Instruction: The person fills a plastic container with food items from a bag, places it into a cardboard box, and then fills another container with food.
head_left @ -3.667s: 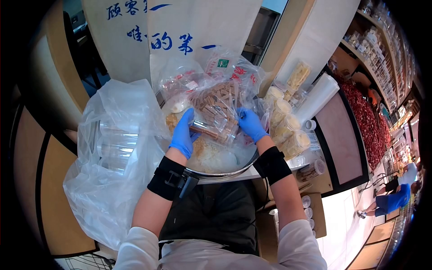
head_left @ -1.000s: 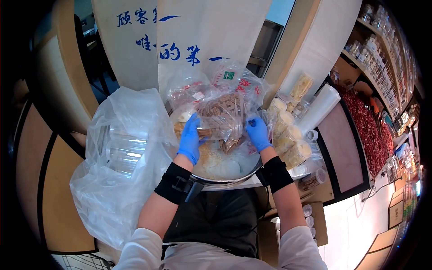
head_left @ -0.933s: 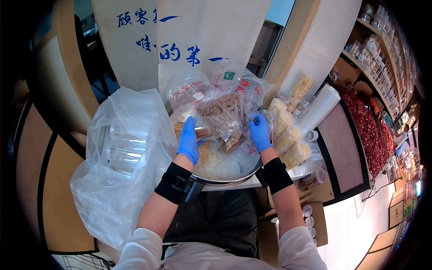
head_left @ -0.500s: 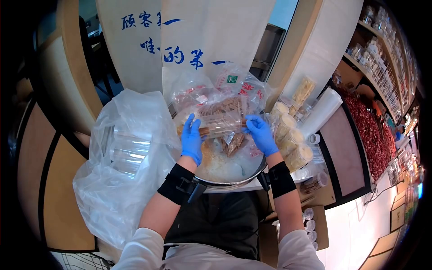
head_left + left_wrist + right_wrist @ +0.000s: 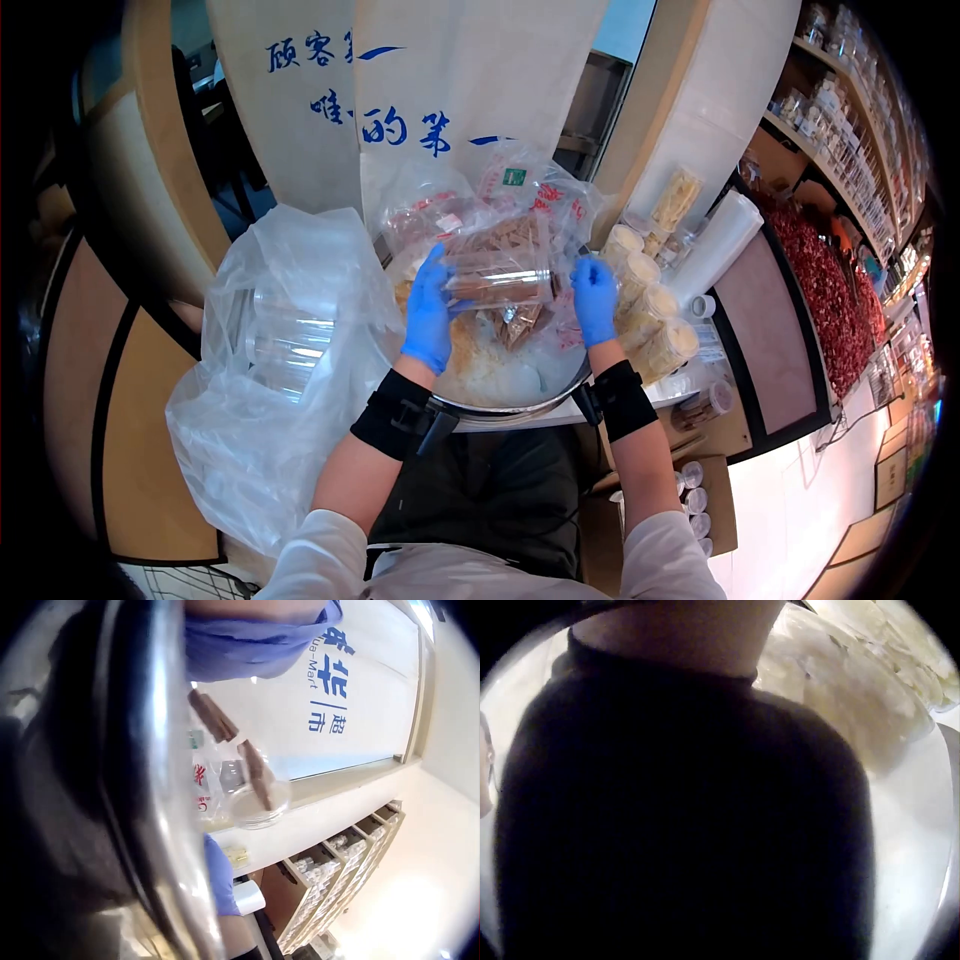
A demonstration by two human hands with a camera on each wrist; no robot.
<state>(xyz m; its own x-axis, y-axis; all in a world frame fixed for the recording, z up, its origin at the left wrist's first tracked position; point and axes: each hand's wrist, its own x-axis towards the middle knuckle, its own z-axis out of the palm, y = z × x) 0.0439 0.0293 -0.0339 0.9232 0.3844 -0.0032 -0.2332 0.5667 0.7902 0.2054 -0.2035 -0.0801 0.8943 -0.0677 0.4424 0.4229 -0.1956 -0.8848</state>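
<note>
In the head view my left hand (image 5: 428, 312) grips a clear plastic jar (image 5: 508, 278) by its left end. The jar lies on its side above a round metal basin (image 5: 505, 411). Brown strips (image 5: 256, 776) show through its wall in the left wrist view, near the round mouth. My right hand (image 5: 595, 300), also blue-gloved, is a little right of the mouth, apart from it, with curled fingers; I cannot tell whether they pinch anything. Behind the jar, a clear bag (image 5: 548, 195) with red print holds more brown strips (image 5: 510, 235).
Several filled jars (image 5: 655, 310) line the right side, beside a roll of clear bags (image 5: 718, 248). A large plastic bag (image 5: 265, 450) of clear jars stands at left. A cardboard box (image 5: 718, 500) with lidded tubs is low on the right. White pieces lie inside the basin.
Half a second ago my right fingers were at the jar's mouth with brown strips. They have since drawn back to the right and curled. My left hand keeps its grip on the jar.
</note>
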